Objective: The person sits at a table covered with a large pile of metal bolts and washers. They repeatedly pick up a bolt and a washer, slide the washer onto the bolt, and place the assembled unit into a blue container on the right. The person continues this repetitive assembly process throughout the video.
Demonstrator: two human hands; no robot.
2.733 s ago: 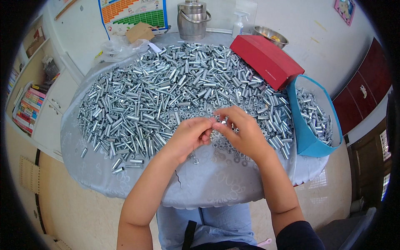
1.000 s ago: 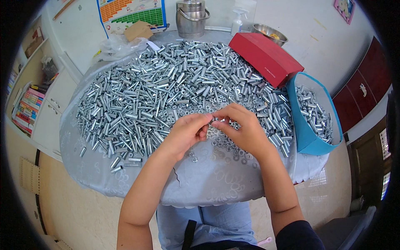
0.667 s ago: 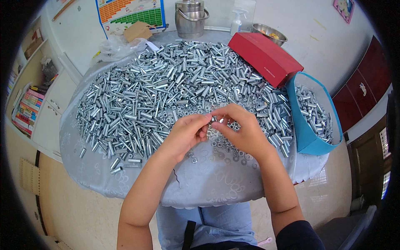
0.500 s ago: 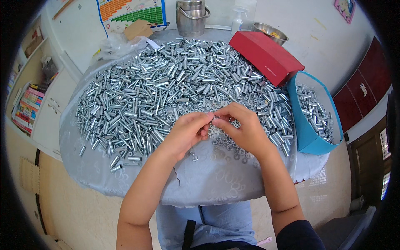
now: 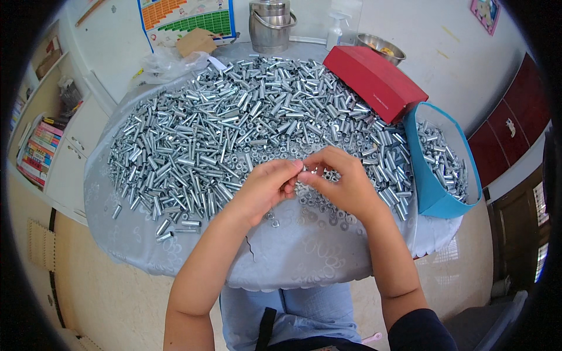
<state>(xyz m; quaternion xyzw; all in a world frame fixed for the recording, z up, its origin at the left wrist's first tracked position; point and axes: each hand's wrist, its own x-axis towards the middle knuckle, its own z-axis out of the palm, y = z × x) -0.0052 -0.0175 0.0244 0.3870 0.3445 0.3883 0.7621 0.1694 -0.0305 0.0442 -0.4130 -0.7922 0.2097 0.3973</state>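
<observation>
My left hand (image 5: pixel 266 186) and my right hand (image 5: pixel 344 180) meet over the front of a metal pile, fingertips pinched together. Between them shows a small shiny metal piece (image 5: pixel 304 168), mostly covered by the fingers; its exact kind is unclear. Both hands seem to grip it. Loose nuts and washers (image 5: pixel 319 203) lie under and beside my right hand, with a few nuts (image 5: pixel 274 222) near my left wrist. Behind and to the left spreads a big heap of silvery metal sleeves and bolts (image 5: pixel 193 131).
A grey patterned tablecloth (image 5: pixel 281 263) covers the table. To the right stands a teal fabric bin (image 5: pixel 430 196) holding more metal sleeves. A red box (image 5: pixel 374 82) lies behind it. Along the back are a steel pail (image 5: pixel 270 32), a spray bottle (image 5: pixel 334 32), a metal bowl (image 5: pixel 395 55) and a plastic bag (image 5: pixel 170 65).
My right fingers have shifted slightly around the small metal piece, and more of it shows now. Both hands stay in nearly the same place; the whole view has moved a little.
</observation>
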